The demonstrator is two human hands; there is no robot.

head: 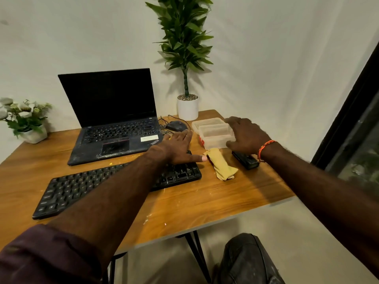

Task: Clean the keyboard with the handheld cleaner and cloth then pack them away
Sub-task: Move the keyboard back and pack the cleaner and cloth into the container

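One keyboard (114, 187), one cloth (222, 167), one cleaner (245, 159), two hands.

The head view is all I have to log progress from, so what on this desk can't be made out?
- handheld cleaner: far end hidden under the right hand.
- plastic box: frosted walls, contents unreadable; whether the right hand's fingers touch it is unclear.
- keyboard: middle covered by the left forearm; key legends too small.
- left hand: contact with the keyboard untellable.
- yellow cloth: fully visible.
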